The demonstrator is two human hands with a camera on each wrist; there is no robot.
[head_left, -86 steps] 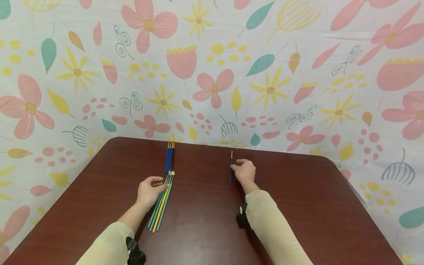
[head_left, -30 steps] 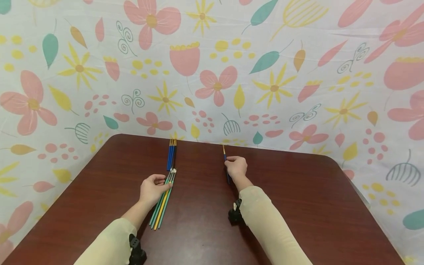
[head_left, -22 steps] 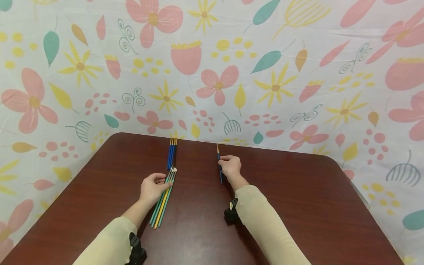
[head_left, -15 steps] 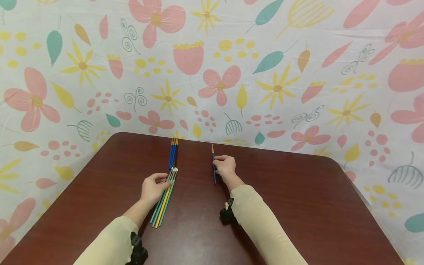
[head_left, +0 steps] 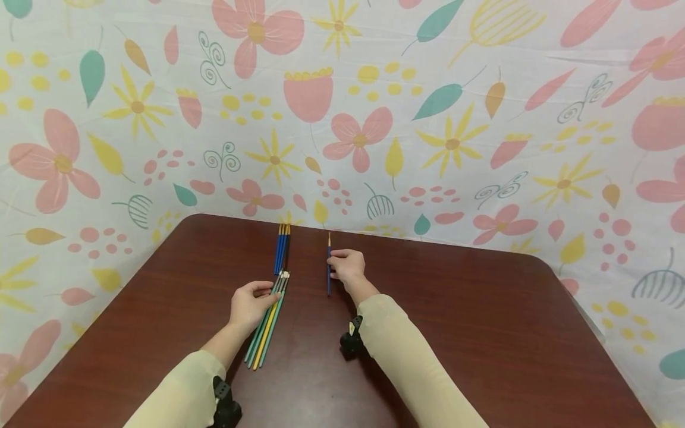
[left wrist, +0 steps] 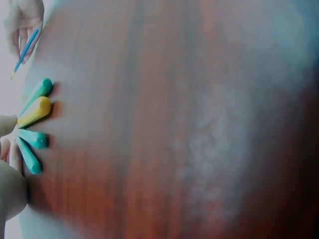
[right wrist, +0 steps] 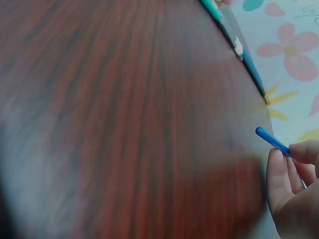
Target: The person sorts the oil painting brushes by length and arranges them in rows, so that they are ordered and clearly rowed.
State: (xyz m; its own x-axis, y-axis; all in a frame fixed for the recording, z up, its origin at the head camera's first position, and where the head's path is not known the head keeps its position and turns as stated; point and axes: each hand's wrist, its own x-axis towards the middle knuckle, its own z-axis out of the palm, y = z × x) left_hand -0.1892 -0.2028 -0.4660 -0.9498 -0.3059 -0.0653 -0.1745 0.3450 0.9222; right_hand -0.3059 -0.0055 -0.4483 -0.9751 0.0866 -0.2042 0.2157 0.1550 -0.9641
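Note:
My left hand [head_left: 248, 308] pinches several long green and yellow paintbrushes [head_left: 263, 342] near their metal ends. Their white bristles point away from me, and the handles fan out toward me. In the left wrist view, the rounded handle ends [left wrist: 45, 106] spread apart beside the thumb. My right hand [head_left: 349, 267] holds one blue paintbrush [head_left: 329, 285] between thumb and fingers, its gold-coloured end toward the wall. In the right wrist view, the blue handle's end [right wrist: 265, 135] sticks out of the grip. Several blue paintbrushes [head_left: 280, 252] lie side by side just beyond the green ones.
The dark reddish-brown table [head_left: 455, 333] has rounded far corners. Behind its far edge hangs a white cloth [head_left: 342, 89] printed with flowers and leaves. Each wrist carries a small black camera [head_left: 350, 342].
My right hand has carried the blue paintbrush left, closer to the blue bundle. My left hand stays on the green and yellow paintbrushes. The view has shifted slightly.

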